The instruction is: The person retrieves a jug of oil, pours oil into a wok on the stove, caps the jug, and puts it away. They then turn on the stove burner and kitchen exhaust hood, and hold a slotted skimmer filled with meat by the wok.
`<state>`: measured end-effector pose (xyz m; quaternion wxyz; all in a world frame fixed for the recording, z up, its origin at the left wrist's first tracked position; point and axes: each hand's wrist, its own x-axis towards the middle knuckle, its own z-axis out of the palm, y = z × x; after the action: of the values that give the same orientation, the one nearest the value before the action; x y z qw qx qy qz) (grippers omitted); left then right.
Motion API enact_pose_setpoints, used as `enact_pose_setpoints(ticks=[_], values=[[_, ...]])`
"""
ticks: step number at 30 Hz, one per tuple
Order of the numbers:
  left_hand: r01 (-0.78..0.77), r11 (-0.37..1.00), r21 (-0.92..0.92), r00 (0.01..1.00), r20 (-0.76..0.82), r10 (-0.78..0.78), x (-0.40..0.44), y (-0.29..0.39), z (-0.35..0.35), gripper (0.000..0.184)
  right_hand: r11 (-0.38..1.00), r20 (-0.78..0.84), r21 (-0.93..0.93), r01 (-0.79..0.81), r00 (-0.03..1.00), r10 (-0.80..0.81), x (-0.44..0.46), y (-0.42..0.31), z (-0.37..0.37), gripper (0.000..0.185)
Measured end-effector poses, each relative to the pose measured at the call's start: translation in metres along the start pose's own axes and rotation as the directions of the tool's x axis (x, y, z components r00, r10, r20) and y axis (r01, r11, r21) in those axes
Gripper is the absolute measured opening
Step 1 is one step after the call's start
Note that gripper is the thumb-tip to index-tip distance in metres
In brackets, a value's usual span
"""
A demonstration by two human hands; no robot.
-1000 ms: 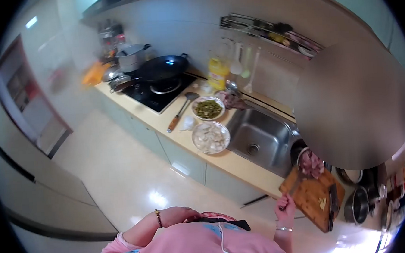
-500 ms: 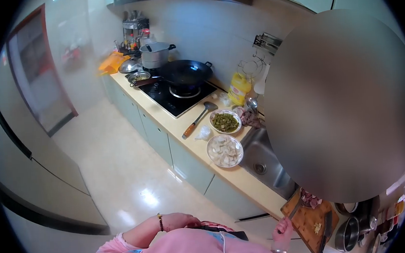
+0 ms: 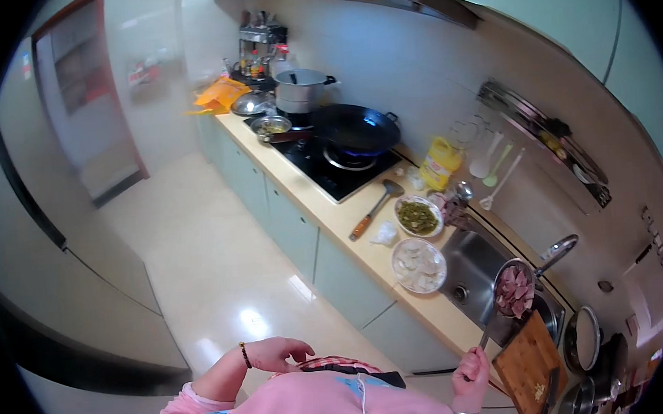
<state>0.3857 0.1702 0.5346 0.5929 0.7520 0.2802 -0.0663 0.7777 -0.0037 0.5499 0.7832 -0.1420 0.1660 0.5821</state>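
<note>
My right hand (image 3: 471,373) is wrapped round the handle of a metal strainer or ladle (image 3: 489,329). Its bowl holds sliced raw meat (image 3: 514,290) over the right part of the sink. My left hand (image 3: 278,354) is in front of my waist, beside a red checked cloth (image 3: 348,362), its fingers apart and holding nothing. Right of my right hand lies a wooden cutting board (image 3: 525,362) with a knife (image 3: 548,397) and small chopped yellow pieces (image 3: 538,390).
A black wok (image 3: 355,128) sits on the stove (image 3: 315,165). A spatula (image 3: 376,210), a plate of green vegetables (image 3: 417,217), a plate of white slices (image 3: 419,266) and a yellow oil bottle (image 3: 440,162) stand along the counter, left of the sink (image 3: 471,263).
The meat has risen from beside the board to over the sink, in the utensil in my right hand. My left hand's fingers have spread somewhat. The view has shifted, and the wok appears further right.
</note>
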Motion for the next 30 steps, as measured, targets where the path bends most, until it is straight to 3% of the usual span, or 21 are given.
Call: enact_pose_setpoints(ticks=[4, 6, 10, 13, 15, 16, 17, 19, 23, 24, 25, 27, 28, 30], values=[[-0.030, 0.999, -0.044, 0.995, -0.094, 0.026, -0.027, -0.035, -0.020, 0.061, 0.995, 0.002, 0.083, -0.048, 0.999, 0.048, 0.035, 0.025, 0.021, 0.016], [-0.091, 0.972, -0.215, 0.995, -0.065, 0.079, -0.036, -0.046, -0.028, 0.065, 0.994, 0.014, 0.085, -0.064, 0.998, 0.063, 0.053, 0.032, 0.029, 0.016], [-0.041, 0.983, -0.180, 0.996, -0.086, 0.026, -0.048, -0.062, -0.052, 0.067, 0.996, 0.015, 0.073, -0.046, 0.999, 0.045, 0.094, 0.035, 0.043, 0.016], [0.031, 0.996, -0.080, 0.971, -0.235, -0.049, -0.054, -0.076, -0.079, 0.063, 0.996, 0.056, 0.088, 0.031, 0.998, -0.036, 0.132, 0.033, 0.048, 0.022], [0.240, 0.968, -0.077, 0.850, -0.465, -0.248, -0.050, -0.094, -0.105, 0.056, 0.996, 0.061, 0.082, 0.023, 0.998, -0.028, 0.151, 0.035, 0.055, 0.025], [0.273, 0.962, -0.007, 0.796, -0.560, -0.229, -0.048, -0.099, -0.117, 0.050, 0.996, 0.064, 0.081, 0.027, 0.997, -0.032, 0.162, 0.037, 0.055, 0.028], [0.278, 0.961, -0.007, 0.790, -0.567, -0.233, -0.045, -0.102, -0.129, 0.050, 0.996, 0.067, 0.084, 0.017, 0.997, -0.023, 0.170, 0.044, 0.059, 0.028], [0.294, 0.954, -0.052, 0.802, -0.530, -0.276, -0.035, -0.102, -0.160, 0.047, 0.987, 0.032, 0.032, 0.160, 0.986, -0.161, 0.185, 0.059, 0.070, 0.027], [0.170, 0.985, 0.039, 0.874, -0.467, -0.132, -0.006, -0.106, -0.224, 0.044, 0.978, 0.087, 0.123, 0.171, 0.979, -0.182, 0.213, 0.072, 0.074, 0.023], [0.144, 0.989, 0.027, 0.873, -0.474, -0.114, 0.001, -0.107, -0.242, 0.043, 0.893, 0.149, -0.323, 0.314, 0.949, -0.279, 0.217, 0.079, 0.071, 0.009], [0.138, 0.990, 0.031, 0.872, -0.478, -0.107, 0.008, -0.107, -0.261, 0.042, 0.895, 0.154, -0.319, 0.311, 0.949, -0.275, 0.226, 0.082, 0.074, 0.009], [0.143, 0.988, 0.058, 0.848, -0.523, -0.092, 0.023, -0.110, -0.294, 0.047, 0.894, -0.102, -0.284, 0.345, 0.917, -0.386, 0.229, 0.105, 0.097, 0.026], [0.151, 0.987, 0.057, 0.850, -0.518, -0.100, 0.029, -0.109, -0.308, 0.047, 0.897, -0.112, -0.282, 0.341, 0.917, -0.384, 0.234, 0.110, 0.097, 0.026], [0.019, 1.000, -0.017, 0.737, -0.675, -0.025, 0.040, -0.112, -0.325, 0.053, 0.873, -0.004, -0.315, 0.373, 0.919, -0.394, 0.237, 0.116, 0.099, 0.021]])
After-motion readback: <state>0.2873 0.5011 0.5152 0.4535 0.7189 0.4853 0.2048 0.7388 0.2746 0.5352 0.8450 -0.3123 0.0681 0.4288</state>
